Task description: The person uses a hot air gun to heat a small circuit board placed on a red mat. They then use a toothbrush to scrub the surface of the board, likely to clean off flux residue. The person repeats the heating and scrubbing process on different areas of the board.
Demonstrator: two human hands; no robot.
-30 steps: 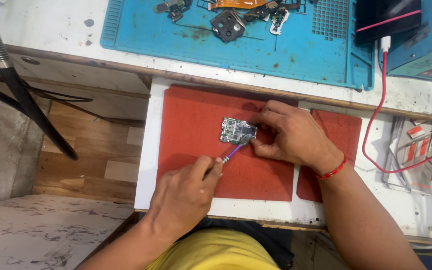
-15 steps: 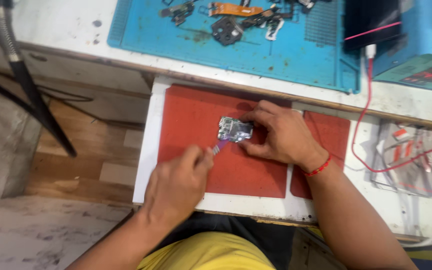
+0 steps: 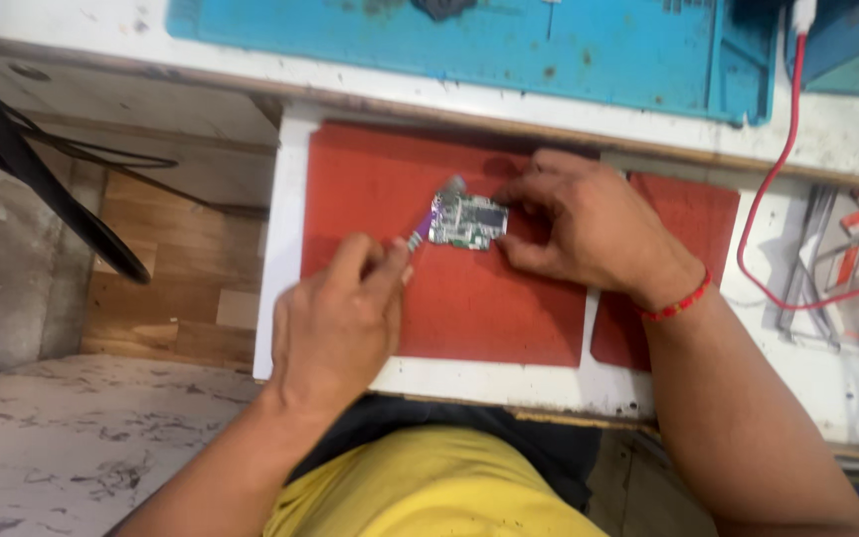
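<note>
Fingers of the left hand [image 3: 335, 318] pinch a thin purple-tipped tool [image 3: 422, 231], its tip touching the left edge of the small circuit board [image 3: 467, 221]. That board lies up and to the right of those fingers, on the red mat [image 3: 449, 298], long axis running left to right. Beyond the board's right end, the right hand [image 3: 589, 227] curls around it, fingertips apparently steadying its edge, though the contact is blurred. Farther off lies a blue work mat [image 3: 569, 50].
</note>
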